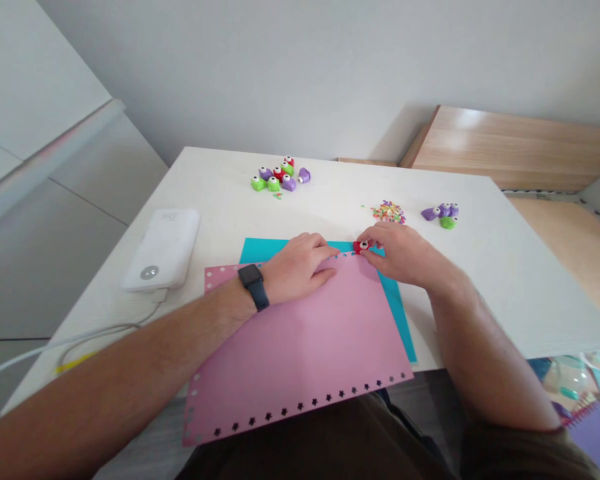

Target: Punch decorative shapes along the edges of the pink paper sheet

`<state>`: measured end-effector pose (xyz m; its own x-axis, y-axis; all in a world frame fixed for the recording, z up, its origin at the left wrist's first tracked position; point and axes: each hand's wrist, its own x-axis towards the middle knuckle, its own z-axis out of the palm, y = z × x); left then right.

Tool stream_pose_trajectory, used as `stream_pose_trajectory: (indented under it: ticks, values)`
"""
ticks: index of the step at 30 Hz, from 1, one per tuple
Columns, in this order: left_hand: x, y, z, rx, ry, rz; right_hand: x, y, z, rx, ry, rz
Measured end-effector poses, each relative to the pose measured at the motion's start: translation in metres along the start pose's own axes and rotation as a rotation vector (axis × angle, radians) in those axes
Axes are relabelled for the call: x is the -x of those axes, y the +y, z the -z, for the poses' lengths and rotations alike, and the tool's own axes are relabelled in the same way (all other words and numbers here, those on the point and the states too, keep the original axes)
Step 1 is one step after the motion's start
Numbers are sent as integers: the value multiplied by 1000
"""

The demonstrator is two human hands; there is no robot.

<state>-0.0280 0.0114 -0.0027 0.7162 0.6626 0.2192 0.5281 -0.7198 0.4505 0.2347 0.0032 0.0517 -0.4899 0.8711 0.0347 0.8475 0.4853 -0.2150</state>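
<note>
A pink sheet of paper [305,333] lies over a turquoise sheet [399,313], and its near edge juts past the table front. Punched shapes line its edges, with stars along the near one. My left hand [300,267], with a dark watch on the wrist, rests on the pink sheet near its far edge, fingers stretched out. At the far right corner of that sheet, my right hand [397,250] grips a small red paper punch [361,247] with an eye on it. The punch sits at the paper's edge; its underside is hidden.
Red, green and purple punches [279,175] cluster at the back of the white table [220,193]. More purple and green ones [445,212] stand at the right. Colourful paper bits [389,212] lie beyond my right hand. A white power bank [165,247] with cables is at the left.
</note>
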Motion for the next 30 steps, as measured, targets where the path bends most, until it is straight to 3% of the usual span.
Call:
stream_pose_trajectory:
  ticks: [30]
  values:
    - [1,-4,-2,-7,-4,-25,-1,0,-1,24,-71,-40]
